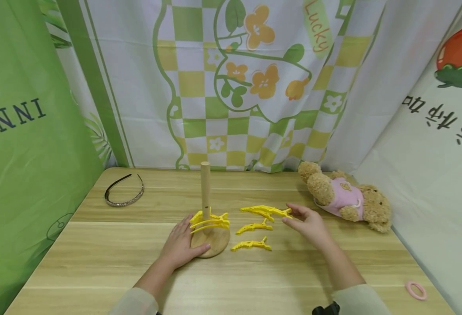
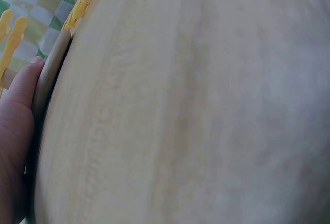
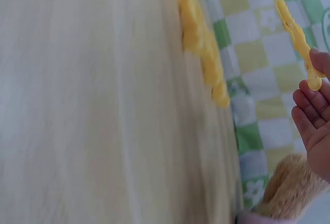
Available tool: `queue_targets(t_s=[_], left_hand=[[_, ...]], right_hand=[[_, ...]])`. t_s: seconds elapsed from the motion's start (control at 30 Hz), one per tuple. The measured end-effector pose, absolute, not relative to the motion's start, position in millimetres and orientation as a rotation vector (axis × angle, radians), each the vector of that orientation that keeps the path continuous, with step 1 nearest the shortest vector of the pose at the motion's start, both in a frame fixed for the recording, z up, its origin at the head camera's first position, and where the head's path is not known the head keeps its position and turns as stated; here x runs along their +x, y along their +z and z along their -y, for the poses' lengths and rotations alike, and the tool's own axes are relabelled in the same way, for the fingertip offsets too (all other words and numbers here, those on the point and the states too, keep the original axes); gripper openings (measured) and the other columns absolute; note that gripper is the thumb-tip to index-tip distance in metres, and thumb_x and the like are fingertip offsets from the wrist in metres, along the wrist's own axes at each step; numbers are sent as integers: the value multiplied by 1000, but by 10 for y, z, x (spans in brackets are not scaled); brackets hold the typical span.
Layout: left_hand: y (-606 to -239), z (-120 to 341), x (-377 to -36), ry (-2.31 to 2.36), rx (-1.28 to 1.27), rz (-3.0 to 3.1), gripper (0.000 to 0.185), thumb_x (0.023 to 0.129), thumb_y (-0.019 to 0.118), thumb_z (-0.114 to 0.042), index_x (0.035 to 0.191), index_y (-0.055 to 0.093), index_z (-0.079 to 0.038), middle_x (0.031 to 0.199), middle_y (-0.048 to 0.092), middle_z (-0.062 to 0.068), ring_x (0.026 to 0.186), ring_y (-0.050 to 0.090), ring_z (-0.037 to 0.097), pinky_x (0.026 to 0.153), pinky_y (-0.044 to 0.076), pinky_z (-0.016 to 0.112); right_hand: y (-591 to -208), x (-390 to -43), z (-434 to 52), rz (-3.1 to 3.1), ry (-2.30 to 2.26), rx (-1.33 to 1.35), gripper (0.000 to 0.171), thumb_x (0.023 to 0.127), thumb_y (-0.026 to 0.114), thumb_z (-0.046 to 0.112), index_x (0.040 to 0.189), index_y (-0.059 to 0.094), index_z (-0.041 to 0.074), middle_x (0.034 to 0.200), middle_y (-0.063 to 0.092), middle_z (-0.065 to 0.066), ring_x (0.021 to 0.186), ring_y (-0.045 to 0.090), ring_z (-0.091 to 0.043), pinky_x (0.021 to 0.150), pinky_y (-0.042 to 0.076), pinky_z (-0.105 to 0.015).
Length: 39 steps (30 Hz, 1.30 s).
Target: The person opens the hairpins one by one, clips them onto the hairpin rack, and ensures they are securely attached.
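Only overhead: wooden stand (image 1: 211, 238), teddy bear (image 1: 343, 199), headband (image 1: 124, 192).

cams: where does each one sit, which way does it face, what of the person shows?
Head: above, facing forward and down at the table; both forearms, left hand on the wooden stand, right hand pinching a yellow clip.
Left wrist: low at the table, sideways along it; thumb on the stand's base.
Right wrist: low, toward the curtain; fingers holding the clip.
Shared: clip and teddy bear in head and right wrist.
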<state>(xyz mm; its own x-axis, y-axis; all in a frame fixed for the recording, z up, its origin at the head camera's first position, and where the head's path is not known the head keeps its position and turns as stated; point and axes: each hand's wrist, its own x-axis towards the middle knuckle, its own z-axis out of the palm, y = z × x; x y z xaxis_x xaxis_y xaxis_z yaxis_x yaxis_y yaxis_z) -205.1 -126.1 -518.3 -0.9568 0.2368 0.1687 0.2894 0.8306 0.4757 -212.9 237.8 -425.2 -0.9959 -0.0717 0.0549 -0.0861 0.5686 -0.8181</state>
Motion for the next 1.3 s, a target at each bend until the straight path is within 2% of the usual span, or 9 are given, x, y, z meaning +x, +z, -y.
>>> queue_targets(t_s=[0.1, 0.4, 0.57, 0.83, 1.03, 1.3], left_hand=[[-5184, 1262, -2058, -778, -402, 2917, 94, 68, 48, -69, 140, 13, -19, 146, 16, 2, 133, 18, 24, 109, 15, 44], [-5200, 1267, -2059, -699, -408, 2958, 100, 69, 43, -72, 138, 18, -5, 146, 13, 6, 134, 15, 25, 110, 12, 42], [-5205, 1271, -2069, -731, -412, 2936, 98, 68, 44, -72, 139, 18, -9, 146, 15, 5, 134, 16, 24, 110, 13, 42], [-5196, 1272, -2077, -756, -429, 2906, 93, 68, 47, -70, 140, 14, -19, 146, 18, 2, 132, 20, 23, 109, 15, 43], [-5173, 1269, -2064, -758, -421, 2936, 94, 69, 46, -70, 140, 14, -18, 146, 16, 4, 134, 16, 23, 110, 14, 43], [-5138, 1262, -2048, -754, -415, 2949, 95, 69, 48, -69, 140, 13, -16, 146, 14, 4, 134, 14, 23, 110, 13, 42]], right_hand=[[-4183, -2145, -2239, 2791, 1451, 148, 60, 72, 65, 43, 122, 49, 14, 120, 54, -10, 109, 51, -26, 84, 49, -32], [-4101, -2191, -1867, 2797, 1465, 230, 51, 68, 67, 44, 112, 57, 20, 114, 58, -7, 108, 53, -24, 82, 50, -31], [-4092, -2202, -1665, 2802, 1455, 265, 49, 66, 67, 48, 108, 60, 24, 108, 61, -3, 105, 54, -22, 76, 52, -29], [-4130, -2246, -1355, 2812, 1480, 322, 36, 69, 66, 44, 101, 62, 29, 102, 64, 3, 96, 59, -16, 71, 52, -26], [-4155, -2294, -1152, 2851, 1400, 361, 28, 72, 66, 36, 100, 63, 31, 102, 64, 7, 98, 58, -14, 73, 52, -27], [-4141, -2322, -1005, 2900, 1332, 456, 36, 73, 63, 42, 105, 62, 27, 107, 63, 6, 104, 56, -16, 80, 51, -31]])
